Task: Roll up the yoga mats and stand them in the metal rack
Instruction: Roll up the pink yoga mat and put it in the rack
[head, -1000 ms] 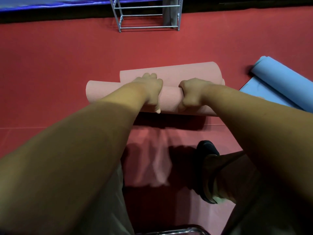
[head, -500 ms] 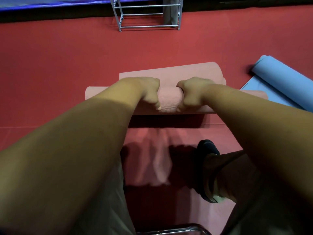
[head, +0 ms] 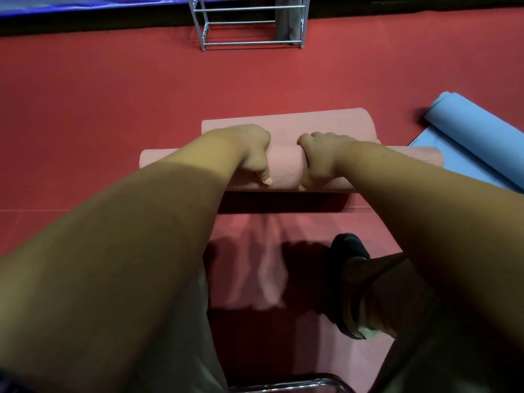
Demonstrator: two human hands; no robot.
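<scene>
A pink yoga mat lies across the red floor in front of me, rolled into a thick tube, with a short flat end still stretching beyond the roll. My left hand grips the roll just left of its middle, fingers curled over the top and thumb on the near side. My right hand grips it just right of the middle in the same way. The metal rack stands at the far edge of the floor, straight ahead, with one dark rolled mat upright in it.
A light blue mat, partly rolled, lies on the floor to the right, close to the pink roll's end. My dark shoe is planted just behind the roll. A chrome bar crosses the bottom edge. Red floor stretches to the rack.
The pink roll has turned slightly away from me and the flat end beyond it has shortened. Both hands stayed on the roll and shifted their hold over its top.
</scene>
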